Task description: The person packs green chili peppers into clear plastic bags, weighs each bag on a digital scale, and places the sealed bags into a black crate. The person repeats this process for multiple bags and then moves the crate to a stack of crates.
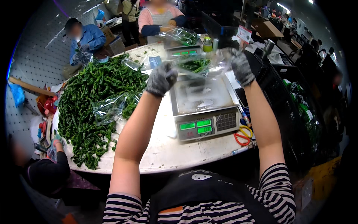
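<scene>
Both my hands wear grey gloves and are raised above the far side of a digital scale (207, 95). Between them hangs a clear plastic bag with green peppers (194, 65) in it. My left hand (162, 79) grips the bag's left side. At the bag's right end is my right hand (237, 65), blurred, with its fingers closed on the plastic. Beneath, the metal pan of the scale carries no bag, and its green displays are lit. A large heap of green peppers (95, 98) covers the left part of the white table (167, 156), with another clear bag (112, 107) lying on it.
Scissors (243, 135) with red and yellow handles lie right of the scale. Across the table a co-worker handles a bag at a second scale (186, 52). Other co-workers sit at the left. Black crates (282, 70) with packed green bags stand at the right. A green-lidded jar (207, 44) stands farther back.
</scene>
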A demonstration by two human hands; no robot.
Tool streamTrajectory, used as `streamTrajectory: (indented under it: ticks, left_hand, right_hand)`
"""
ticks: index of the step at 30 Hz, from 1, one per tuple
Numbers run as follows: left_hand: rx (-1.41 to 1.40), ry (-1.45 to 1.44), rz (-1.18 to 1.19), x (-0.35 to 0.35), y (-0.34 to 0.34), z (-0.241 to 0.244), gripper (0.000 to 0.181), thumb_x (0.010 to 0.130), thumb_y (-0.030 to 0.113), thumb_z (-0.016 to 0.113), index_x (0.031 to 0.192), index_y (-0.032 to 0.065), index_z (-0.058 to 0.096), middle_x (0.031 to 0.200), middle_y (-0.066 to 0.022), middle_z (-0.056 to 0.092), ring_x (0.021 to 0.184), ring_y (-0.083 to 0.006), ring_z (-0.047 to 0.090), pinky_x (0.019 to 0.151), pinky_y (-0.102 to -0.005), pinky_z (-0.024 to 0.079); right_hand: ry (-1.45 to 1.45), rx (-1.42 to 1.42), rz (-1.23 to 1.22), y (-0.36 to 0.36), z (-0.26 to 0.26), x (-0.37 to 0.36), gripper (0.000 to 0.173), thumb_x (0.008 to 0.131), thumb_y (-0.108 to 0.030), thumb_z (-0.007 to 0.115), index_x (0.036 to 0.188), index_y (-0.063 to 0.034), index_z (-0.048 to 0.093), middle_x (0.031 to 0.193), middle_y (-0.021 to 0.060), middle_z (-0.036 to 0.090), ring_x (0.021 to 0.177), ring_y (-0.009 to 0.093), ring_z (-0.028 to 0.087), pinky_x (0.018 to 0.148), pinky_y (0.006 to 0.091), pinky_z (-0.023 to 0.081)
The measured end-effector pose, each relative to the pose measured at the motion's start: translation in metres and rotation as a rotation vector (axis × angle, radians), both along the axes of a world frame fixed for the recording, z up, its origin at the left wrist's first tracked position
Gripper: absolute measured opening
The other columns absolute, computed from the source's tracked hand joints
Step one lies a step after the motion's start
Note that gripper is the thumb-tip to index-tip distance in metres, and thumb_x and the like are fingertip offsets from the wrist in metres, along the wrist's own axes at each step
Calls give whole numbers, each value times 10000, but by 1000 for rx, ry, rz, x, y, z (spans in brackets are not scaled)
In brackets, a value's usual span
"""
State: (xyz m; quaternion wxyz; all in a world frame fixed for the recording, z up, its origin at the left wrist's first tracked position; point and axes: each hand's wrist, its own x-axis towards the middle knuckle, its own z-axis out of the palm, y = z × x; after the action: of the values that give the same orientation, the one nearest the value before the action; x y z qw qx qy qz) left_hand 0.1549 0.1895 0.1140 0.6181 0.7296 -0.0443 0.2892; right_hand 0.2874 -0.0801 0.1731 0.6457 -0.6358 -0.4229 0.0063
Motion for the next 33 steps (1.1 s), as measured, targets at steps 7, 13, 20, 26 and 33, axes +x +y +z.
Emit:
streamTrajectory:
  ticks: [7,13,20,26,33]
  left_hand:
    - [876,123,-203,-121,-45,-100,229,794,165,584,972,24,554,685,-45,583,557,-132,558,489,-257,463]
    - [-563,920,63,-149,-52,-119,452,794,437,571,1018,47,524,873,-77,600,704,-163,592,592,-289,496]
    - [-416,826,-126,-138,-92,-120,261,805,232,585,721,-14,561,626,-75,551,514,-151,552,474,-268,479]
    - [-344,750,-138,-151,-68,-139,225,818,192,553,747,-21,565,641,-112,587,490,-159,555,466,-259,468]
    - [-182,872,-44,-154,-63,-113,275,793,229,573,756,-43,585,622,-107,591,519,-158,583,497,-253,487]
  right_hand:
    - [343,-398,-8,-96,-98,-72,197,795,-103,547,950,-1,613,863,56,630,792,125,569,745,225,437]
    - [991,92,108,-124,-161,-111,349,841,-178,541,1143,-20,470,1018,88,590,899,151,590,718,226,469]
    - [1050,-281,61,-107,-166,-126,317,736,-120,626,1029,-31,542,809,37,581,651,128,562,614,274,515]
    - [663,-490,-323,-141,-202,-111,267,751,-54,561,1013,-4,546,767,29,564,648,131,553,612,230,486]
    - [314,-131,-232,-60,-143,-188,299,792,-46,569,1087,-62,520,804,18,568,689,94,524,621,223,459]
